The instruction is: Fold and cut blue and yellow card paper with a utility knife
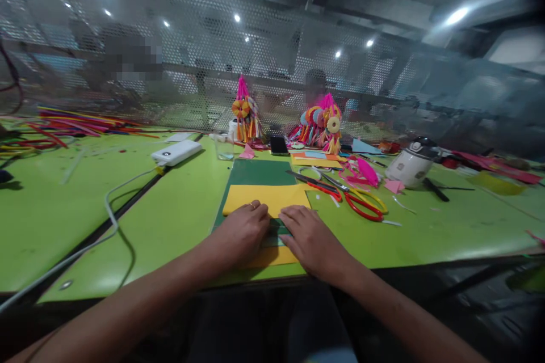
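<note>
Both my hands rest on a yellow paper sheet [267, 197] that lies on a dark green mat [259, 173] on the green table. My left hand [242, 232] has its fingers curled and pressed down on the paper's near part, a ring on one finger. My right hand [310, 238] lies flat beside it, fingers pointing left and pressing the paper. Another yellow strip [272, 256] shows under my hands at the table's near edge. Between my hands a bit of the green mat shows.
Red-handled scissors [361, 207] and a second pair [323, 184] lie right of the mat. A white power bank [176, 152] with its cable sits to the left. Paper ornaments [319, 122], a phone [279, 144], a white glue pot [411, 165] and coloured strips [76, 122] stand farther back before a mesh screen.
</note>
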A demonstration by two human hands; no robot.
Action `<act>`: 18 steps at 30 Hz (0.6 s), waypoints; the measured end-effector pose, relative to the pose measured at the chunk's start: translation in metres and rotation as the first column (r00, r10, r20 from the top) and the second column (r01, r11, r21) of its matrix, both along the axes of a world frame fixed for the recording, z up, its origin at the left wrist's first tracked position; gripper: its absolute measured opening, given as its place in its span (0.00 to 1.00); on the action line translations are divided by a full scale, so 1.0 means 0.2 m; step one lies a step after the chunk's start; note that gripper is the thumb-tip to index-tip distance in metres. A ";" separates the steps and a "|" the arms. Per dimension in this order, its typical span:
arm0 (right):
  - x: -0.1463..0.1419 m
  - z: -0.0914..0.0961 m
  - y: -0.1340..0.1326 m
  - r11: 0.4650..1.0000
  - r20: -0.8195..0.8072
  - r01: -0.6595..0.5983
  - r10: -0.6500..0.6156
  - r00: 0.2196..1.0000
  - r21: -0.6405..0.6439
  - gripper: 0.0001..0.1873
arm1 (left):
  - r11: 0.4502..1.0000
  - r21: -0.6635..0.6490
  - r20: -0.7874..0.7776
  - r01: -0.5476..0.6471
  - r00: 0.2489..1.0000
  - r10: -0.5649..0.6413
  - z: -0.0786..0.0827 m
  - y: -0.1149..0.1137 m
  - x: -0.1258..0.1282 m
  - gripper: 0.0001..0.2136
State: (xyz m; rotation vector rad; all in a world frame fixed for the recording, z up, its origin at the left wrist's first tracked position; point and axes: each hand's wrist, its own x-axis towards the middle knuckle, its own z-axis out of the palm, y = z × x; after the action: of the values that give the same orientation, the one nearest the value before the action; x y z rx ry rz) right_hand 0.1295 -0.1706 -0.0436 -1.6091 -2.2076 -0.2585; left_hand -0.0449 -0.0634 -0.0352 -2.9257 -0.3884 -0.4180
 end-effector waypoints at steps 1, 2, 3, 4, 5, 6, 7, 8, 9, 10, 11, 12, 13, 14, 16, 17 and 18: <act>-0.01 0.00 0.01 1.000 0.006 -0.009 0.009 1.000 -0.028 0.18 | 1.000 0.000 -0.012 0.001 1.000 -0.001 0.00 0.00 -0.01 0.05; -0.02 -0.01 0.02 0.999 0.005 -0.006 0.007 1.000 -0.050 0.19 | 1.000 -0.005 -0.019 0.009 1.000 -0.009 0.00 0.01 -0.03 0.05; -0.02 -0.01 0.02 0.998 0.002 0.004 -0.004 1.000 -0.065 0.19 | 1.000 -0.014 -0.025 0.018 1.000 -0.019 0.00 0.01 -0.05 0.05; -0.01 -0.01 0.02 0.997 0.000 0.016 -0.016 1.000 -0.072 0.20 | 0.999 -0.027 -0.030 0.027 0.999 -0.028 0.00 0.02 -0.07 0.05; -0.01 -0.02 0.02 0.997 -0.001 0.026 -0.026 1.000 -0.074 0.20 | 0.999 -0.041 -0.034 0.029 0.999 -0.030 0.00 0.03 -0.10 0.05; 0.00 -0.02 0.02 0.997 0.001 0.031 -0.031 1.000 -0.073 0.20 | 0.999 -0.051 -0.036 0.020 0.999 -0.021 0.01 0.03 -0.13 0.05; 0.00 -0.02 0.01 0.997 0.004 0.033 -0.032 0.999 -0.070 0.20 | 0.998 -0.056 -0.035 0.006 0.999 -0.008 0.01 0.04 -0.16 0.06; 0.00 -0.02 0.01 0.997 0.008 0.031 -0.031 0.999 -0.067 0.20 | 0.998 -0.057 -0.036 -0.002 0.999 -0.001 0.02 0.05 -0.19 0.07; 0.00 -0.02 0.01 0.997 0.011 0.030 -0.029 1.000 -0.066 0.20 | 0.998 -0.056 -0.036 -0.004 0.999 0.002 0.02 0.06 -0.22 0.08; 0.00 -0.02 0.01 0.997 0.012 0.031 -0.030 0.999 -0.068 0.20 | 0.999 -0.053 -0.030 -0.001 1.000 -0.001 0.03 0.06 -0.24 0.09; 0.00 -0.02 0.01 0.997 0.010 0.036 -0.035 0.999 -0.070 0.20 | 0.999 -0.051 -0.017 0.004 1.000 -0.005 0.03 0.07 -0.27 0.09; 0.00 -0.02 0.01 0.997 0.005 0.041 -0.041 0.999 -0.072 0.19 | 0.999 -0.053 0.000 0.008 1.000 -0.008 0.03 0.07 -0.29 0.10; -0.01 -0.03 0.01 0.996 -0.002 0.046 -0.046 0.999 -0.072 0.19 | 0.998 -0.056 0.020 0.006 1.000 -0.005 0.02 0.08 -0.30 0.10; -0.01 -0.03 0.01 0.996 -0.010 0.048 -0.049 0.999 -0.072 0.19 | 0.998 -0.059 0.047 -0.002 0.999 0.005 0.02 0.08 -0.32 0.10; -0.01 -0.03 0.01 0.996 -0.025 0.049 -0.051 0.998 -0.071 0.19 | 0.998 -0.064 0.103 -0.026 0.994 0.033 0.01 0.08 -0.36 0.11; -0.01 -0.03 0.00 0.997 -0.030 0.048 -0.050 0.998 -0.068 0.18 | 0.997 -0.068 0.125 -0.039 0.991 0.047 0.01 0.08 -0.37 0.11; 0.00 -0.04 0.00 0.997 -0.033 0.045 -0.047 0.998 -0.064 0.18 | 0.996 -0.075 0.145 -0.048 0.988 0.059 0.00 0.08 -0.39 0.11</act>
State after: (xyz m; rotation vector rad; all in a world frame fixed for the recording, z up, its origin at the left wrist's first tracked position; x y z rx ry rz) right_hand 0.1286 -0.1697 -0.0506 -1.6873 -2.1751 -0.1741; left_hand -0.1221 -0.0465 -0.0349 -2.9544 -0.5111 -0.6279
